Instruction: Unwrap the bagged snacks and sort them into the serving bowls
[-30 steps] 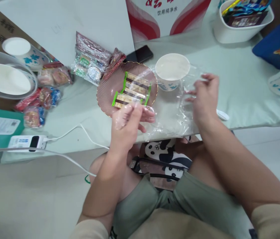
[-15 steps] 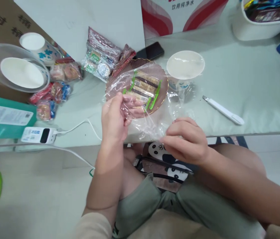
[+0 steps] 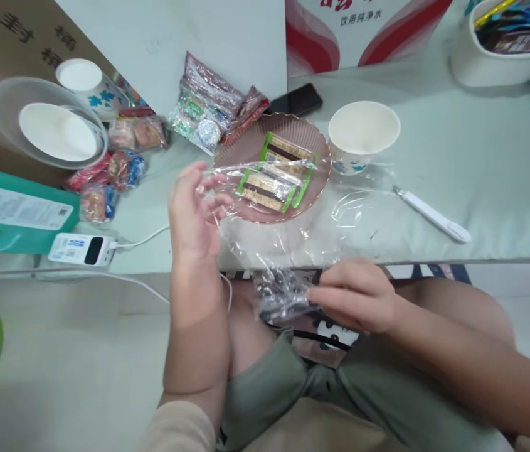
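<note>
My right hand (image 3: pixel 356 295) pinches a crumpled clear plastic sheet (image 3: pixel 288 282), possibly a bag, just off the table's front edge. The sheet stretches up toward my left hand (image 3: pixel 196 207), whose fingers are apart and slightly curled. Film touches or passes over the left fingertips; which, I cannot tell. Behind it, a pinkish ribbed plate (image 3: pixel 241 144) with a gold rim bears several wrapped snack bars (image 3: pixel 267 188) with green ends. A white paper cup (image 3: pixel 363 132) stands right of the plate, with film in front of it.
A white utility knife (image 3: pixel 434 215) lies to the right. Wrapped snacks (image 3: pixel 208 103) and a dark phone (image 3: pixel 297 100) sit behind the plate. Cups (image 3: pixel 58 135), a white power adapter (image 3: pixel 81 250) with a cable, and a white bin (image 3: pixel 504 66) stand farther out.
My right hand has drawn the plastic down toward my lap, off most of the plate. My left hand has moved left, away from the bars, and its fingers have spread.
</note>
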### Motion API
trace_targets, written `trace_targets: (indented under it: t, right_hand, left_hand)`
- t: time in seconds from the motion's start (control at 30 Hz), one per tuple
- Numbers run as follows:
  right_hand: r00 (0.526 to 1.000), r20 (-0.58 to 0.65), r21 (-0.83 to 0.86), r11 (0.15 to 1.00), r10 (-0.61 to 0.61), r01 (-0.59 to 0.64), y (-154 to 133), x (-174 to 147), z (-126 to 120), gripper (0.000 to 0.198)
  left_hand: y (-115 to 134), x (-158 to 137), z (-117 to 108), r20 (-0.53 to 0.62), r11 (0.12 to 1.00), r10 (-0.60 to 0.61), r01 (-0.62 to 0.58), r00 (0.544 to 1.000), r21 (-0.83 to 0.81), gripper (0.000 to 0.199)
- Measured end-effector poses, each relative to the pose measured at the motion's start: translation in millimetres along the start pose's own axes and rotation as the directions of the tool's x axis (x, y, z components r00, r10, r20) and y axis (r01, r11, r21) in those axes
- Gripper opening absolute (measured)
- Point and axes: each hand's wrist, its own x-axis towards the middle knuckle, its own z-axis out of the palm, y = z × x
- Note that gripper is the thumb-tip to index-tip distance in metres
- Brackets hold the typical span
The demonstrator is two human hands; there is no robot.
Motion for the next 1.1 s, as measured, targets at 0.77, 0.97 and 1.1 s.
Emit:
trace_targets:
  t: [0.77, 0.97, 1.1]
  right_hand:
    - [0.927, 0.061, 0.069, 0.925, 0.369, -0.373, 64, -31, -62, 0.056]
    - [0.881, 0.318, -0.039, 0.933, 0.351, -0.358, 44, -39, -38, 0.099]
    - [0.951, 0.158, -0.225, 0.947, 0.267, -0.229, 27, -33, -16, 0.075]
  left_hand:
    - [12, -18, 3, 0.152, 0.925, 0.294, -0.321, 0.944, 0.204, 0.018]
    - [5, -10, 6, 0.049, 0.937, 0.270, -0.274, 0.962, 0.215, 0.025]
    - [1, -11, 11, 0.116, 0.898, 0.337, -0.356, 0.934, 0.258, 0.028]
